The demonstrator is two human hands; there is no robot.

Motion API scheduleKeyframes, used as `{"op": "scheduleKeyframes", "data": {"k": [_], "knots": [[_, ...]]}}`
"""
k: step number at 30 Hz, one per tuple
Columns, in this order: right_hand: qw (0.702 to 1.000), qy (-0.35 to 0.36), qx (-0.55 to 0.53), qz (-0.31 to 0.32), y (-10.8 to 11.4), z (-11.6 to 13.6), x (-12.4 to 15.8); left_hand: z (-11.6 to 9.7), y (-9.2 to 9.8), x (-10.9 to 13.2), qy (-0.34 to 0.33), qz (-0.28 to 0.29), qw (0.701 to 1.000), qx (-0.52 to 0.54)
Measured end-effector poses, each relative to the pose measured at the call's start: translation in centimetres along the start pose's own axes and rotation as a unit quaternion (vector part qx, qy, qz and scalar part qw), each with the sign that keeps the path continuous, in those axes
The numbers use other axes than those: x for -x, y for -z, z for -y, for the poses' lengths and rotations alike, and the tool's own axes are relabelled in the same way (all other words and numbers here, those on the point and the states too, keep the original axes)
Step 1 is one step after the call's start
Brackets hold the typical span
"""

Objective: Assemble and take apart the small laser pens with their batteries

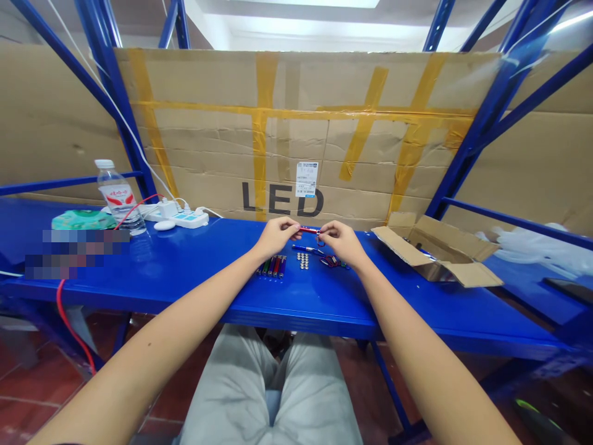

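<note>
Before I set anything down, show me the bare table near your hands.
Bare tabletop runs along the front edge, below the row of metal tubes and button cells; another patch lies between the red-corded keyrings and the cardboard box. Crowded under the left hand and right hand and around the water bottle and power strip.

Between the left hand [278, 236] and the right hand [341, 242] is a small penlight [309, 230], held by both. Before the left hand, on the workbench [194, 290], lies a row of penlights [272, 266]; just right of it are button batteries [303, 260], then key rings [332, 261] before the right hand. Right of the right hand sits an open carton [435, 250]; well left of the left hand are a power strip [178, 216] and a water bottle [115, 198].
</note>
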State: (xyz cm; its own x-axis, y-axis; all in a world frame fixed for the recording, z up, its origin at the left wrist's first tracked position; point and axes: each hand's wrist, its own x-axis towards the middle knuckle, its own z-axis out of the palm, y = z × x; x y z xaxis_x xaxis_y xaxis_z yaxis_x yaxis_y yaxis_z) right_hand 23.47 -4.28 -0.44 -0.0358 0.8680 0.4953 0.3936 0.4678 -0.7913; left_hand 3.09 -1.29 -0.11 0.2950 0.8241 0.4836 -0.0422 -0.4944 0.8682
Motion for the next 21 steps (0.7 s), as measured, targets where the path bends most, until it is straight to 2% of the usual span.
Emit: {"op": "scheduleKeyframes", "data": {"k": [5, 8, 12, 15, 18, 21], "knots": [[0.994, -0.056, -0.086, 0.030, 0.1, 0.8, 0.2, 0.0, -0.1, -0.2, 0.027, -0.004, 0.999, 0.025], [0.993, -0.075, -0.083, 0.045, 0.3, 0.7, 0.1, 0.3, -0.1, -0.3, 0.029, 0.003, 1.000, 0.006], [0.996, -0.037, 0.073, 0.022, 0.3, -0.4, -0.3, 1.2, 0.3, -0.9, -0.011, 0.037, 0.996, -0.087], [0.980, -0.010, 0.199, 0.013, -0.1, -1.3, -0.7, 2.0, 0.7, -1.9, -0.025, 0.068, 0.980, -0.184], [0.968, -0.007, 0.249, 0.007, -0.5, -1.8, -1.0, 2.8, 0.9, -3.0, -0.031, 0.084, 0.957, -0.276], [0.963, -0.016, 0.270, 0.018, -1.0, -2.2, -1.3, 3.4, 1.0, -3.7, -0.028, 0.088, 0.941, -0.326]]}}
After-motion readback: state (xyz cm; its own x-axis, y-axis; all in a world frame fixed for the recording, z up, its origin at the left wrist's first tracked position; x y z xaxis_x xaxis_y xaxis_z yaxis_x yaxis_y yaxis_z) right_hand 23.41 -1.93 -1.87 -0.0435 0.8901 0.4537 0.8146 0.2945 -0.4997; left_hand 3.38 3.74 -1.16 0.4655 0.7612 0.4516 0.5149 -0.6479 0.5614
